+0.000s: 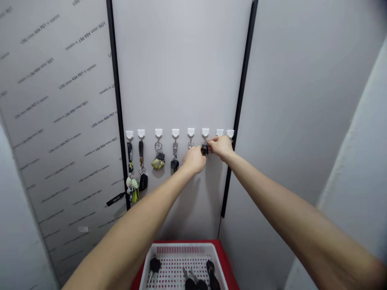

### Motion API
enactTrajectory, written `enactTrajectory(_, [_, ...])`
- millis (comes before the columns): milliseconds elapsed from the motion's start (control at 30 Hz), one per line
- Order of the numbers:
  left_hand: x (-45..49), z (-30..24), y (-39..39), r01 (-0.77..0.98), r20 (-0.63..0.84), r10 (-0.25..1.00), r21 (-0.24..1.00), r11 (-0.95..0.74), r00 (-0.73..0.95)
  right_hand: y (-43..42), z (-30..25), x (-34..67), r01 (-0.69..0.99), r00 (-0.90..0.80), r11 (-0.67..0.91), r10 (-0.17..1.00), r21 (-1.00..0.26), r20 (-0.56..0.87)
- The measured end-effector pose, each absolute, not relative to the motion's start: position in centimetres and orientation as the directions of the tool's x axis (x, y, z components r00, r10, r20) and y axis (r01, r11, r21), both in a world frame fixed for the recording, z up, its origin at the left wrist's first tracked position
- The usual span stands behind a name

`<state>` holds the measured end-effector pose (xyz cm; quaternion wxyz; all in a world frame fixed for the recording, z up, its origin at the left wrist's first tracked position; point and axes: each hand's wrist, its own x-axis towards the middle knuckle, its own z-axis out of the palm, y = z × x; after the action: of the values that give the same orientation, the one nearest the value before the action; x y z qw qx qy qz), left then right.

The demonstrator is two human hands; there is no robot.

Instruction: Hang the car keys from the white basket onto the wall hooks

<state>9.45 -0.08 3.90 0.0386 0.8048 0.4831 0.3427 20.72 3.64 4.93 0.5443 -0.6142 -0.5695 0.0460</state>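
A small bunch of black-headed keys hangs just under a white wall hook, with both my hands closed around it. My left hand grips it from the left, fingers curled and partly hidden behind the hand. From the right, my right hand pinches at its ring close to the hook. Behind my left hand, a key ring hangs from the neighbouring hook, its lower part covered. My right hand also overlaps the hook beside it.
Further left hang a key with a yellow-green pouch, black keys, a car key fob and a panda charm. Below, a white perforated basket with several keys stands on a red surface. Black strips edge the panel.
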Motion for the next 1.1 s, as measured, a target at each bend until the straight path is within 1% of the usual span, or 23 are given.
enactTrajectory(100, [8.0,1.6,-1.8,0.687,0.547,0.766,0.414,-0.597,0.336,2.0,3.2,21.1,0.631,0.348,0.284,0.729,-0.722,0.59])
enactTrajectory(167, [6.5,-1.3,-3.1,0.64,0.519,0.771,0.46,-0.616,0.369,0.1,0.8,21.2,0.637,0.313,0.292,0.748,-0.714,0.585])
enactTrajectory(200, [5.6,-3.1,-3.8,0.629,0.473,0.792,0.493,-0.601,0.386,-1.0,-0.9,21.2,0.644,0.278,0.278,0.783,-0.712,0.557])
enactTrajectory(267, [3.7,-7.3,-5.1,0.637,0.331,0.848,0.56,-0.529,0.413,-3.4,-5.0,20.7,0.666,0.167,0.239,0.876,-0.707,0.453])
enactTrajectory(333, [1.9,-11.8,-6.3,0.675,0.162,0.893,0.601,-0.428,0.421,-5.9,-9.7,19.9,0.699,0.018,0.22,0.946,-0.681,0.323])
enactTrajectory(367, [1.2,-14.0,-7.0,0.699,0.083,0.906,0.608,-0.376,0.415,-7.2,-12.0,19.4,0.718,-0.062,0.228,0.962,-0.657,0.266])
enactTrajectory(433, [0.2,-17.6,-8.3,0.742,-0.039,0.912,0.596,-0.307,0.408,-9.3,-15.8,18.3,0.764,-0.217,0.273,0.962,-0.585,0.167])
enactTrajectory(467, [-0.1,-19.0,-8.8,0.756,-0.069,0.908,0.582,-0.3,0.414,-10.2,-17.3,17.8,0.79,-0.284,0.303,0.951,-0.533,0.12])
enactTrajectory(533, [-0.3,-20.8,-9.7,0.766,-0.075,0.895,0.551,-0.331,0.44,-11.4,-19.2,16.9,0.838,-0.379,0.361,0.925,-0.409,0.042])
enactTrajectory(600, [-0.1,-21.4,-10.1,0.769,-0.074,0.882,0.527,-0.361,0.465,-12.1,-20.0,16.4,0.868,-0.424,0.405,0.906,-0.289,-0.003])
enactTrajectory(667, [0.2,-21.4,-10.4,0.767,-0.094,0.868,0.521,-0.375,0.488,-12.4,-20.2,16.1,0.869,-0.453,0.44,0.891,-0.228,-0.008])
enactTrajectory(733, [0.3,-21.0,-10.5,0.748,-0.109,0.84,0.526,-0.405,0.532,-12.6,-20.3,15.9,0.849,-0.491,0.476,0.871,-0.229,-0.005])
enactTrajectory(833, [0.2,-20.5,-10.7,0.698,-0.111,0.784,0.542,-0.467,0.61,-12.8,-20.5,15.8,0.817,-0.53,0.507,0.848,-0.275,-0.01])
enactTrajectory(1033, [-0.2,-20.4,-10.7,0.701,-0.155,0.761,0.535,-0.471,0.63,-12.6,-20.9,15.5,0.822,-0.487,0.454,0.874,-0.345,-0.011])
enactTrajectory(1100, [-0.3,-20.5,-10.6,0.7,-0.146,0.767,0.539,-0.468,0.625,-12.4,-20.8,15.4,0.814,-0.45,0.414,0.893,-0.408,0.006])
